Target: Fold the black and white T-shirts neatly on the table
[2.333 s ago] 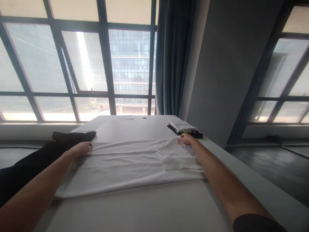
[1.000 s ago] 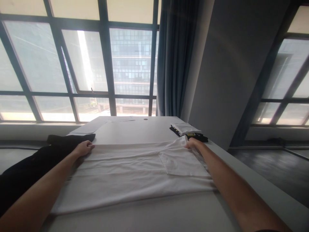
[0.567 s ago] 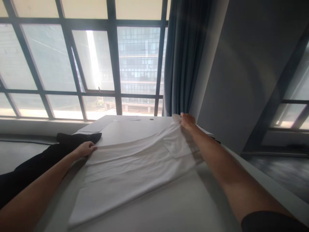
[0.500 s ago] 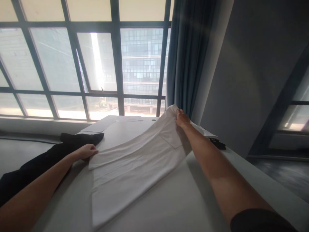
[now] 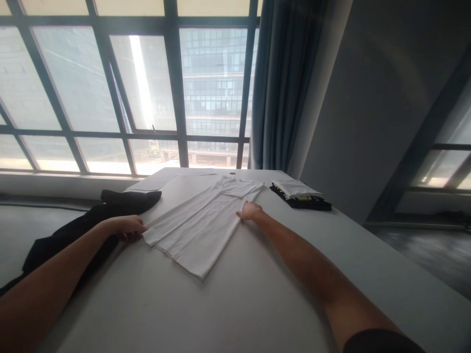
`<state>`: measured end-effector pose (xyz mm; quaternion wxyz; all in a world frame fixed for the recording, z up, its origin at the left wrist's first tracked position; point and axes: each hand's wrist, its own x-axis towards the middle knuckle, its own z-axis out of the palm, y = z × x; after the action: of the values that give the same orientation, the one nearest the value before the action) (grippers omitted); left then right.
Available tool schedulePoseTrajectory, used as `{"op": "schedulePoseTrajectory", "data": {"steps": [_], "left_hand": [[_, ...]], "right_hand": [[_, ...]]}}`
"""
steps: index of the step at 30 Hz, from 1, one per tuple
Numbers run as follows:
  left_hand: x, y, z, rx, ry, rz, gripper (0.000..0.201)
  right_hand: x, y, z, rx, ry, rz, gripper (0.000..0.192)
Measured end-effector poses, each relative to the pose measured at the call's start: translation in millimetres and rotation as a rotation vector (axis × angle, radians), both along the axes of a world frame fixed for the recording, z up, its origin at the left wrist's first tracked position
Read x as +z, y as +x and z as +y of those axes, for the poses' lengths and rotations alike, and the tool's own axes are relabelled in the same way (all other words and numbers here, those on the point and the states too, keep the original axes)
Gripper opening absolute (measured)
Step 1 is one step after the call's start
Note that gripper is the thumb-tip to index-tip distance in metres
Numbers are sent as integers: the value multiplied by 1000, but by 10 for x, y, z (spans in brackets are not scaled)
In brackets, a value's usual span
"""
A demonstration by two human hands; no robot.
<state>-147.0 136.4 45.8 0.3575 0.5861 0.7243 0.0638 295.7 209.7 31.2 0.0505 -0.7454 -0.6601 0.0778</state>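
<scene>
White cotton shirt now lies turned lengthwise, pointing away, flat on table; right hand no longer lifts corner, rests at its right edge.

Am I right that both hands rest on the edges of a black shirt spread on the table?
No, the head view shows the shirt under the left hand and right hand is white. The black garment lies off to the left on the table.

No text, label, brand or number was legible anywhere I looked; the yellow marks on the folded stack were too small to read.
</scene>
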Motion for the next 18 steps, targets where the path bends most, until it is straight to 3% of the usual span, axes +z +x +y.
{"op": "schedulePoseTrajectory", "data": {"steps": [4,9,14,18], "left_hand": [[-73,13,31,18,62,70,27],[-156,-22,117,16,134,100,25],[-258,44,263,85,402,86,31],[-362,119,286,130,550,91,46]], "right_hand": [[-23,83,-69,10,-58,228,49],[-59,-75,-160,4,-148,639,39],[-43,-196,-351,81,-344,829,32],[-46,-170,-476,106,-338,899,21]]}}
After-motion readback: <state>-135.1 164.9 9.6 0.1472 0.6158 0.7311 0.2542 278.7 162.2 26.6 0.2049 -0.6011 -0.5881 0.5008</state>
